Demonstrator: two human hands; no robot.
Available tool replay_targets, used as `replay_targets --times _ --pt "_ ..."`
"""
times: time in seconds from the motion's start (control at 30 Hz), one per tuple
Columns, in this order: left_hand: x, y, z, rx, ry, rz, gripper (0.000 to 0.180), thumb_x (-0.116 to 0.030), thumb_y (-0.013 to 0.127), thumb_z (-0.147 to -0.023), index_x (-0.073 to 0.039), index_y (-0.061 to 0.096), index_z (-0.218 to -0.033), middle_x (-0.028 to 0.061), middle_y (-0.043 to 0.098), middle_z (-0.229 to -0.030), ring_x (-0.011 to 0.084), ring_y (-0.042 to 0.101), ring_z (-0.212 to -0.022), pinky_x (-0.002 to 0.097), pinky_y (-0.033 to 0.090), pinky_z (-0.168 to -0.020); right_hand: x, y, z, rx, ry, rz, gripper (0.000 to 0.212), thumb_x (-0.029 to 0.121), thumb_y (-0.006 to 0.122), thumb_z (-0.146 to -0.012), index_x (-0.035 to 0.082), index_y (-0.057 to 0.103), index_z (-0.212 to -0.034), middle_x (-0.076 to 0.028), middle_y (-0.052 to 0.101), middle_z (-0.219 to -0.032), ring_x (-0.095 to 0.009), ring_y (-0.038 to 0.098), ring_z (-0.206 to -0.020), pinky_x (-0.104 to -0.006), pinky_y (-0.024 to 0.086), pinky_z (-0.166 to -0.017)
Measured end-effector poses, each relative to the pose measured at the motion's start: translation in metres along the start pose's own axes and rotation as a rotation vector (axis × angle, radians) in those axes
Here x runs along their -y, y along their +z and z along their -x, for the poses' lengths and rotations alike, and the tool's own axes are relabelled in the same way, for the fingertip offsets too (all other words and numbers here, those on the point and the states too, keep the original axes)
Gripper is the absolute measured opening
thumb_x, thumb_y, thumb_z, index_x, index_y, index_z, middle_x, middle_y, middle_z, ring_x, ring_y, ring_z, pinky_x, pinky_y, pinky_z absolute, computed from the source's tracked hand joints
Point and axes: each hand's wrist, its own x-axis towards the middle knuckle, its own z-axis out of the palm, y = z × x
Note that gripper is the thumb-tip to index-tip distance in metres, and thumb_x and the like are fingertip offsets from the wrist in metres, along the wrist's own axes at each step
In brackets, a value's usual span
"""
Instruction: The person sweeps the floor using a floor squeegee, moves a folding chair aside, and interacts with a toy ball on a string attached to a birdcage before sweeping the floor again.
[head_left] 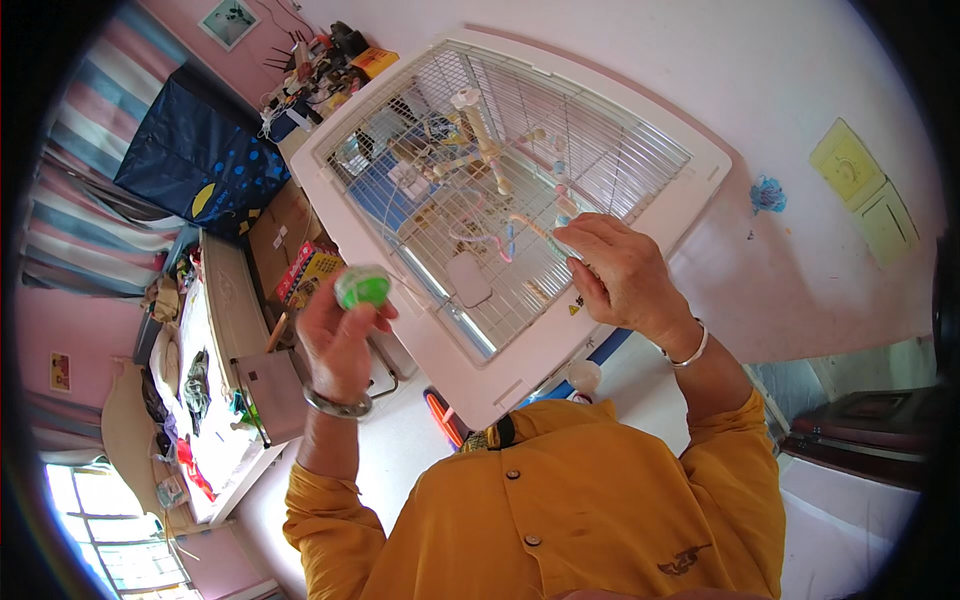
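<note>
The left hand point(342, 340) grips a green ball point(364, 287); well apart, the right hand point(625, 275) is at the white cage point(468, 385), its hold unclear. A bed point(215, 400) stands left of both, a wall point(770, 90) right.

Bed point(246, 484) on L — red cloth point(193, 468) + dk cloth point(197, 382) atop.

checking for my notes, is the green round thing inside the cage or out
Out: the left hand holds the green round thing beside the white cage frame, with no wire bars in front of it.
</note>
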Motion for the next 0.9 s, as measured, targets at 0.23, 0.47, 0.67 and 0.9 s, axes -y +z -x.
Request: replay_targets --times 0.23,0.47,0.67,0.9 --pt "-0.053 -0.008 -0.06 -0.059 0.096 0.023 0.031 -0.019 0.055 -0.085 0.004 0.055 -0.107 0.0098 0.063 -0.084 0.0162 0.062 -0.069 0.0236 0.049 -0.057 -0.002 0.0 -0.001 0.003 -0.01 0.014 0.03 -0.002 0.06 -0.066 -0.004 0.06 -0.096 -0.018 0.062 -0.091 -0.03 0.061 -0.086 -0.0338 0.051 -0.074" --pt "-0.101 -0.024 -0.094 -0.082 0.221 0.044 0.027 -0.02 0.051 -0.089 0.001 0.056 -0.106 0.0105 0.063 -0.092 0.0166 0.063 -0.075 0.0233 0.05 -0.059 -0.005 0.002 0.0 -0.027 -0.065 0.034 0.028 0.003 0.06 -0.071 0.0 0.058 -0.098 -0.012 0.059 -0.085 -0.026 0.059 -0.08 -0.0335 0.05 -0.068" --pt "-0.142 -0.039 -0.089 -0.01 0.357 0.076 0.032 -0.021 0.05 -0.09 0.004 0.054 -0.109 0.0154 0.062 -0.097 0.02 0.063 -0.08 0.0262 0.052 -0.063 -0.009 0.001 -0.004 0.038 -0.067 0.0 0.026 0.001 0.058 -0.071 -0.003 0.058 -0.097 -0.018 0.061 -0.09 -0.031 0.061 -0.08 -0.0345 0.05 -0.07" --pt "-0.186 -0.041 -0.064 0.093 0.459 0.077 0.038 -0.024 0.043 -0.092 0.006 0.051 -0.112 0.0182 0.061 -0.101 0.021 0.062 -0.083 0.0277 0.05 -0.066 -0.004 0.019 -0.085 0.163 -0.016 -0.146 0.036 0.005 0.058 -0.077 -0.001 0.054 -0.112 -0.02 0.06 -0.097 -0.028 0.064 -0.078 -0.0332 0.051 -0.07"
